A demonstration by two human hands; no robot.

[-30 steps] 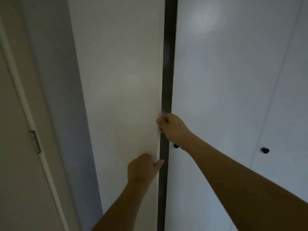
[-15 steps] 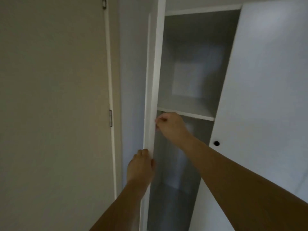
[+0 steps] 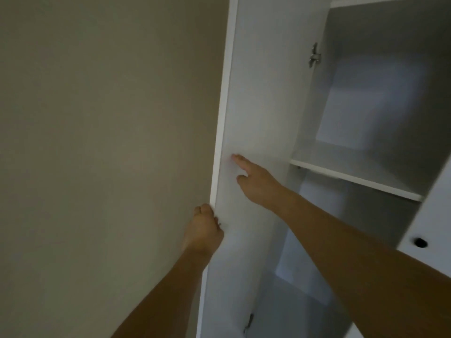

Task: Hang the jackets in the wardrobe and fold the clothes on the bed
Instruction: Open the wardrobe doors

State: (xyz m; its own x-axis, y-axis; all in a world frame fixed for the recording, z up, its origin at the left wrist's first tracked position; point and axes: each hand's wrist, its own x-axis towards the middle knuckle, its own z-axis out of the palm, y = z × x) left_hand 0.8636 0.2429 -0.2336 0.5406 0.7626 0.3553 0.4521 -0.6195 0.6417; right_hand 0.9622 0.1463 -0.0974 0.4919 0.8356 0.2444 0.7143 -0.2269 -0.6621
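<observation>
The wardrobe point(image 3: 361, 147) fills the right half of the frame, and its left door point(image 3: 256, 118) stands open, with the inner face turned to the camera. The left hand point(image 3: 203, 228) is at the lower centre and grasps the outer edge of this door, with the fingers curled around the edge. The right hand point(image 3: 256, 181) is in the middle of the frame; its index finger is stretched out and touches the inner face of the door, and it holds nothing. Inside the wardrobe a white shelf point(image 3: 353, 176) crosses at the right centre. A metal hinge point(image 3: 314, 56) sits on the door near the top. At the right edge there is a second door point(image 3: 436, 215) with a dark round knob point(image 3: 420, 242). A beige wall point(image 3: 97, 142) covers the left of the frame. No jackets or clothes are in view.
</observation>
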